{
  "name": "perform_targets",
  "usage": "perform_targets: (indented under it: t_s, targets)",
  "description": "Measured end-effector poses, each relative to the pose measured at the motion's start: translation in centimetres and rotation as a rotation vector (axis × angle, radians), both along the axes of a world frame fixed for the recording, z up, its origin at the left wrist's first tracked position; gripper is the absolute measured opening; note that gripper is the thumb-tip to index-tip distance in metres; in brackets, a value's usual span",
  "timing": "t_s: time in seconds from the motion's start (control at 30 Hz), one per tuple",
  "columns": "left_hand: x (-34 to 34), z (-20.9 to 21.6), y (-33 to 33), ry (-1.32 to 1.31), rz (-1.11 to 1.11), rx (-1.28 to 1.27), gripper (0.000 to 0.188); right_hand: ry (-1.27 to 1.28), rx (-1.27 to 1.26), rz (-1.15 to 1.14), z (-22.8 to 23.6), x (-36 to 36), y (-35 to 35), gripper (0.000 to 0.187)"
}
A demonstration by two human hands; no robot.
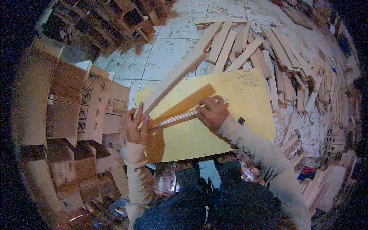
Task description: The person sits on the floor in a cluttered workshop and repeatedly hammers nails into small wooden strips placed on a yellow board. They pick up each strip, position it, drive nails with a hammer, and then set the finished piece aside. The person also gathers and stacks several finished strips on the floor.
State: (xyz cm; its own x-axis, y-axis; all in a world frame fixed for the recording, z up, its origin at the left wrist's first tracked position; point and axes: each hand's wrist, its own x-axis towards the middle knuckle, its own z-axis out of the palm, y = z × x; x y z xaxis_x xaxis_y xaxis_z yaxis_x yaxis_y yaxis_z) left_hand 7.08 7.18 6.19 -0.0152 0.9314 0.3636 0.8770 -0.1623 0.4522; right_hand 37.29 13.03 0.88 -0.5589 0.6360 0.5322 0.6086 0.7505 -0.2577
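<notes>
My left hand (136, 128) is closed round the lower end of a long pale wooden board (174, 80), which slants up and away to the right. The near end of a thin, light strip with lengthwise lines (174, 119) meets that hand's thumb. Toward its other end, my right hand (214, 113) is closed on the strip, fingers bent over it. Whether the strip is one piece or several thin ones, I cannot tell. Beneath both hands lies a yellow panel (245, 88), with the board's shadow falling across it.
Many loose wooden boards (251, 51) lie heaped on the pale tiled floor (172, 46) beyond the panel and to the right. Open cardboard boxes (67, 115) stand along the left. A small dark object (240, 121) sits on the panel beside my right wrist.
</notes>
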Motion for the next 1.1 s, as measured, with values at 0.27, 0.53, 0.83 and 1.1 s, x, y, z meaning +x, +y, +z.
perform_targets:
  t_s: [0.27, 0.53, 0.83, 1.1]
  targets:
    - [2.5, -3.2, -0.8, 0.215, -0.169, 0.020, 0.054, 0.435, -0.323, -0.344, -0.1, 6.0, -1.9, 0.032]
    - [2.1, -4.2, -3.9, 0.122, 0.207, 0.111, 0.039, 0.406, -0.191, -0.386, -1.3, 5.3, -1.6, 0.030]
    - [0.0, -6.2, -6.2, -0.370, 0.369, 0.007, 0.038, 0.363, -0.258, -0.400, -0.7, 4.6, -2.1, 0.033]
    - [-1.6, -6.7, -7.1, -0.224, 0.385, 0.139, 0.030, 0.344, -0.097, -0.326, -1.7, 4.5, -1.8, 0.022]
